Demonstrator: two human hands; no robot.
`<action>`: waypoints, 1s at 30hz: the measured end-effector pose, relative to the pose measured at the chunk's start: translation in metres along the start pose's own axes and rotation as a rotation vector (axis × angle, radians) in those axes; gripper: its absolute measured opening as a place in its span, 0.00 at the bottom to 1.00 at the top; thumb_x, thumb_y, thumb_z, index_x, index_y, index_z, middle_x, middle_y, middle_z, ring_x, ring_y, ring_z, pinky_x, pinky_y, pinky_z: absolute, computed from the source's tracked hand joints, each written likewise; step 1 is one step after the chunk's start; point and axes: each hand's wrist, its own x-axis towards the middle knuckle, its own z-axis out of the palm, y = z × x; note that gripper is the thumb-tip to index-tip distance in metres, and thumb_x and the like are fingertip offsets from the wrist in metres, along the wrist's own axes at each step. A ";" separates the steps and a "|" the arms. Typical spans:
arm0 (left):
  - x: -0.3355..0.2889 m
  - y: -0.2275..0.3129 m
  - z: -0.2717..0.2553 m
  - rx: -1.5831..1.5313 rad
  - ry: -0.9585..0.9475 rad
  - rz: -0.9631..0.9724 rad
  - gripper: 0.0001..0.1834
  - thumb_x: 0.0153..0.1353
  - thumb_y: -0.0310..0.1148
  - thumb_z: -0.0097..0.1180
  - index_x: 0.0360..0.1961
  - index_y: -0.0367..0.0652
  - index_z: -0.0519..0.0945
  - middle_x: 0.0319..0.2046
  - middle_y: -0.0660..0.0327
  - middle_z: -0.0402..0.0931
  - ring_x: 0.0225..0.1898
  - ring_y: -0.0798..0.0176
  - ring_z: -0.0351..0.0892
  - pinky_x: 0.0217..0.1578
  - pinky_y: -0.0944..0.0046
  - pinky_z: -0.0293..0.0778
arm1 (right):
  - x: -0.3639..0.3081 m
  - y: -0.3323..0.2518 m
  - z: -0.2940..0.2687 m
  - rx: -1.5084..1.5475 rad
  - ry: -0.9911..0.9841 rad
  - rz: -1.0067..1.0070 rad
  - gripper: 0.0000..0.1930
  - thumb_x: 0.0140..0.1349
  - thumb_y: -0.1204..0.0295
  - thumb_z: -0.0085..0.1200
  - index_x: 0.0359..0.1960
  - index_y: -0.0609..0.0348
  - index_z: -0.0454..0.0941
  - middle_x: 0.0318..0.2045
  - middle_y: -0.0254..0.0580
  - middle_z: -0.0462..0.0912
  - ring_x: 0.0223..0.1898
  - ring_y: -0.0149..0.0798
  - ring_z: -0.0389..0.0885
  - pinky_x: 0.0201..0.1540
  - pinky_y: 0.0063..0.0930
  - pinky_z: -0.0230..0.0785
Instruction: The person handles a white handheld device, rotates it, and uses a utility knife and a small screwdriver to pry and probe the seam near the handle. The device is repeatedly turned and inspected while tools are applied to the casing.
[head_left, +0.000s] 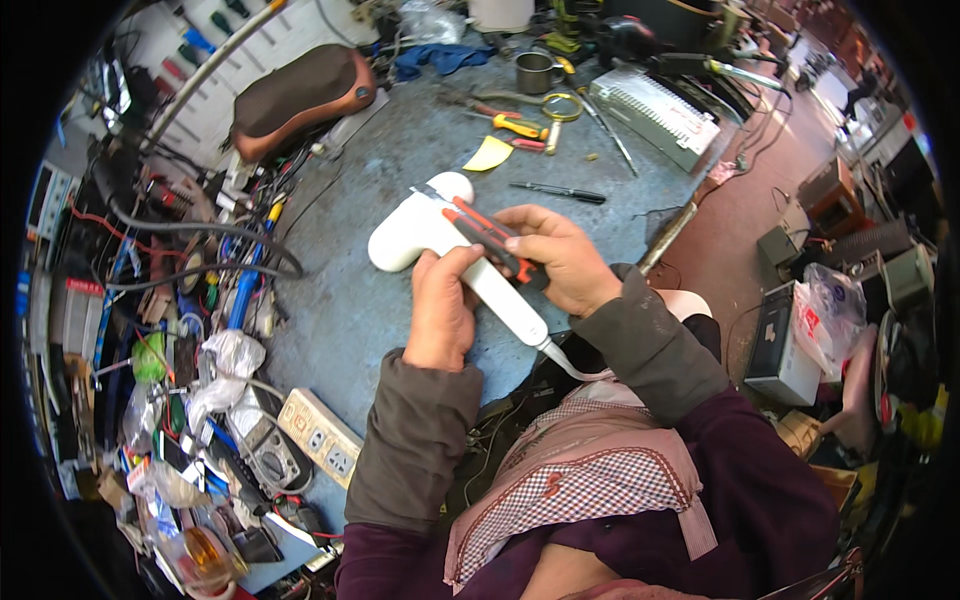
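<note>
A white corded handheld massager (405, 232) with a bulbous double-lobed head lies tilted above the blue-grey worktop. My left hand (442, 305) closes round its handle just below the head, thumb on top. Its cord leaves the handle's lower end toward my lap. In my right hand (560, 255), close against the massager's right side, is a pair of pliers (492, 238) with red-and-black grips. My fingers hide part of the pliers, and I cannot make out their jaws. A dark strip shows between the massager's two lobes.
Beyond my hands lie a black pen (558, 192), a yellow paper slip (489, 153), a screwdriver (520, 126), a magnifying glass (562, 107) and a metal mug (535, 72). A brown massage pillow (300, 100) stands far left. Clutter, a multimeter (272, 455) and a power strip (320, 437) crowd the left.
</note>
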 end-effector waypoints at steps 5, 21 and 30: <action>0.001 0.001 0.002 0.070 0.123 -0.037 0.23 0.67 0.29 0.60 0.59 0.28 0.74 0.40 0.52 0.84 0.36 0.56 0.88 0.37 0.57 0.87 | -0.027 -0.018 0.009 -0.290 0.203 -0.206 0.24 0.69 0.80 0.58 0.67 0.67 0.75 0.57 0.49 0.82 0.48 0.38 0.86 0.46 0.30 0.80; 0.009 0.002 0.000 -0.119 0.222 -0.085 0.43 0.81 0.66 0.34 0.69 0.32 0.71 0.39 0.45 0.83 0.37 0.44 0.88 0.43 0.40 0.89 | -0.005 -0.062 0.014 -0.881 0.212 -0.556 0.27 0.60 0.79 0.63 0.64 0.60 0.79 0.40 0.37 0.89 0.39 0.26 0.83 0.43 0.24 0.77; 0.010 -0.006 -0.002 -0.117 0.233 -0.057 0.43 0.81 0.67 0.35 0.66 0.33 0.76 0.37 0.50 0.85 0.36 0.51 0.89 0.41 0.49 0.89 | 0.005 -0.035 0.027 -0.376 0.206 -0.418 0.11 0.75 0.74 0.58 0.53 0.67 0.85 0.40 0.46 0.90 0.38 0.38 0.92 0.45 0.32 0.88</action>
